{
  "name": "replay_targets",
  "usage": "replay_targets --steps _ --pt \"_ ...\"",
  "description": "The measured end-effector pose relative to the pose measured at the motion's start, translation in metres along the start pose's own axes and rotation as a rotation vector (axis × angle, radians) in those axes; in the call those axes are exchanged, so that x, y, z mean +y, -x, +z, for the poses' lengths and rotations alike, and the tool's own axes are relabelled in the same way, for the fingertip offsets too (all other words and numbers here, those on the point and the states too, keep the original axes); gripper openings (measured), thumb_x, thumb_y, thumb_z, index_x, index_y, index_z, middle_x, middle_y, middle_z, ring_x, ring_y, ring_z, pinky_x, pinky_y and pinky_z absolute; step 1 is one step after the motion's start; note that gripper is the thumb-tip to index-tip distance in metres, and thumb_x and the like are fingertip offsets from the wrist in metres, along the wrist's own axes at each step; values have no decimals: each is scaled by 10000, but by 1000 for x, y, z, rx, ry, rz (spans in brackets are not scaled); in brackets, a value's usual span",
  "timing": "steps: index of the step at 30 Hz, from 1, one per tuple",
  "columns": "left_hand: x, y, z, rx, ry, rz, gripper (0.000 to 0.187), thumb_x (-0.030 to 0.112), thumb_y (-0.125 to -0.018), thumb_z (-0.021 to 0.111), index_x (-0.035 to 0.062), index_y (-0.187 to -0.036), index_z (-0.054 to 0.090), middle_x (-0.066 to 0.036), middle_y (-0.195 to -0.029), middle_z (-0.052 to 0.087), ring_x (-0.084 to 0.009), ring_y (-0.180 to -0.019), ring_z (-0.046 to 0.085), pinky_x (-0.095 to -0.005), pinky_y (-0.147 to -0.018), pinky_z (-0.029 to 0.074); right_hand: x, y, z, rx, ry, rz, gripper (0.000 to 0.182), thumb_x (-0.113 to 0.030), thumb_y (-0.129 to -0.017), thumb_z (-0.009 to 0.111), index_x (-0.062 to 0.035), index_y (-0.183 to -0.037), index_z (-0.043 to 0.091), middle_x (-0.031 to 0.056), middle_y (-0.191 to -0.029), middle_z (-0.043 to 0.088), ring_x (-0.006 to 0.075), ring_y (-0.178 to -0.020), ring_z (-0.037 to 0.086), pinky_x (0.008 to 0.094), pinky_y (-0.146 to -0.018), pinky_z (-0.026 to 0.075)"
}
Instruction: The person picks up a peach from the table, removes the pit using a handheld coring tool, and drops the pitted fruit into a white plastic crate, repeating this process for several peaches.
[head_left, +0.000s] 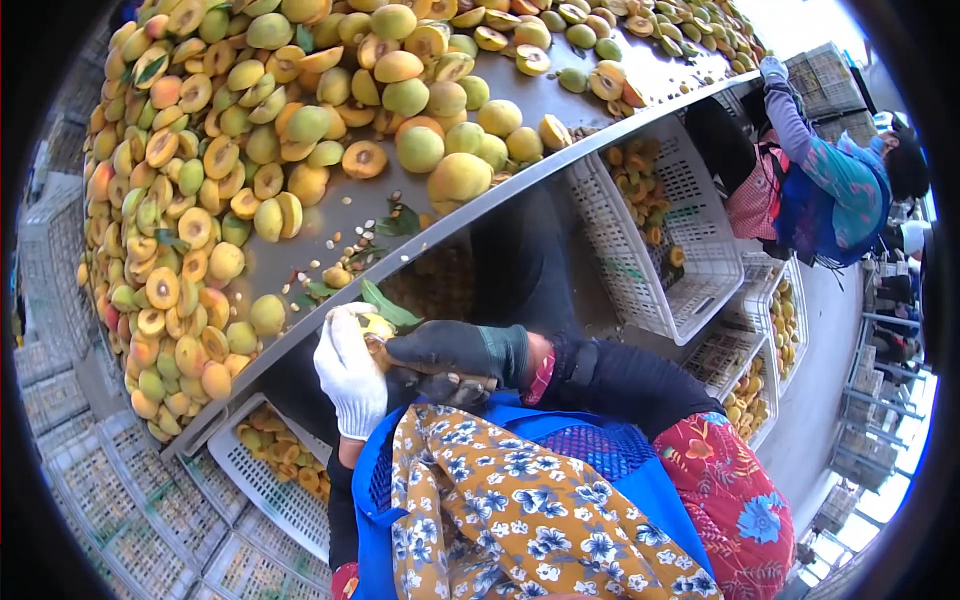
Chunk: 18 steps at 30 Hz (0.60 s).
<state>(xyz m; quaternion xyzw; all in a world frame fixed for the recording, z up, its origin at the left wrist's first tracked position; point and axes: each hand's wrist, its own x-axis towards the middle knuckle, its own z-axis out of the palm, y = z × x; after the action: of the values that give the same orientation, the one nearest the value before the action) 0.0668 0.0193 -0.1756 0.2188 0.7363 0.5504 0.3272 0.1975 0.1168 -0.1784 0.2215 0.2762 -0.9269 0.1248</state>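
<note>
My left hand (pixel 347 372), in a white knitted glove, is closed around one side of a yellow fruit (pixel 376 328) at the metal table's near edge. From the right, my right hand (pixel 440 362), in a dark glove with a green cuff, presses its fingers against the same fruit. A green leaf (pixel 388 305) sticks up just beyond the fruit. Whether my right hand also holds a tool is hidden. Whole and halved yellow-green fruits (pixel 250 130) are piled on the metal table (pixel 345 205), with loose pits and leaves nearer the edge.
White crates (pixel 700 180) with fruit halves stand below the table on the right. Another crate (pixel 290 505) with halves is at the lower left, beside stacked crates (pixel 110 450). A person (pixel 835 190) at the upper right has one gloved hand on the table's edge.
</note>
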Motion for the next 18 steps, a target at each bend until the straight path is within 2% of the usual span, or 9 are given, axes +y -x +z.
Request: replay_targets --steps 3,5,6,8,10,11,13,16,18 --pt "8 3 7 -2 -202 3 346 240 -1063 424 7 -968 662 -93 -812 676 -161 -723 658 -298 -696 514 0 3 0 20 247 -110 411 -462 -1029 505 -85 -905 614 -39 -541 450 36 -394 434 198 -353 345" --pt "8 5 5 -3 -325 40 320 221 -1056 439 14 -978 670 -111 -805 693 -183 -715 680 -305 -681 519 -5 7 5 61 194 -13 405 -443 -1035 506 -77 -895 606 -19 -572 490 53 -439 446 216 -402 368" --pt "0 6 5 0 -195 10 311 223 -1052 450 16 -981 672 -113 -802 688 -187 -737 684 -314 -689 523 -7 10 8 83 167 34 401 -434 -1038 507 -73 -891 602 -9 -587 510 61 -461 452 225 -426 380" --pt "-2 9 3 -3 -319 317 294 230 -1045 473 21 -997 674 -120 -799 702 -212 -720 700 -346 -677 540 4 5 -15 -97 -285 304 406 -456 -1033 514 -91 -869 583 -5 -570 493 92 -426 452 247 -404 384" --pt "2 11 5 41 -371 158 285 255 -1033 503 32 -1026 681 -158 -808 718 -296 -710 719 -405 -663 557 10 9 -16 -107 -269 240 411 -485 -1014 540 -104 -863 574 -2 -561 465 105 -393 431 251 -349 334" --pt "-10 9 4 37 -458 232 283 267 -1028 512 39 -1045 679 -177 -810 714 -336 -719 714 -429 -655 558 12 10 -17 -60 -327 263 376 -443 -1021 529 -90 -897 566 11 -567 464 118 -387 411 251 -343 312" --pt "-22 10 2 33 -442 229 286 289 -1021 524 52 -1072 675 -208 -811 704 -392 -742 700 -460 -645 557 13 10 -19 -95 -404 233 321 -357 -1042 476 -55 -951 537 27 -558 443 128 -372 369 247 -329 288" --pt "-21 8 -2 -78 -73 106 270 261 -1013 533 32 -1046 671 -190 -864 714 -370 -805 710 -436 -710 553 17 12 -19 -155 -704 304 414 -432 -1022 485 -32 -922 512 32 -518 428 102 -322 325 216 -289 257" --pt "-17 8 -3 -19 -100 272 269 301 -1021 518 73 -986 656 -182 -746 682 -388 -694 682 -480 -623 539 17 12 -19 -123 -658 296 448 -464 -1015 495 -34 -889 510 26 -505 426 94 -307 319 208 -287 261"
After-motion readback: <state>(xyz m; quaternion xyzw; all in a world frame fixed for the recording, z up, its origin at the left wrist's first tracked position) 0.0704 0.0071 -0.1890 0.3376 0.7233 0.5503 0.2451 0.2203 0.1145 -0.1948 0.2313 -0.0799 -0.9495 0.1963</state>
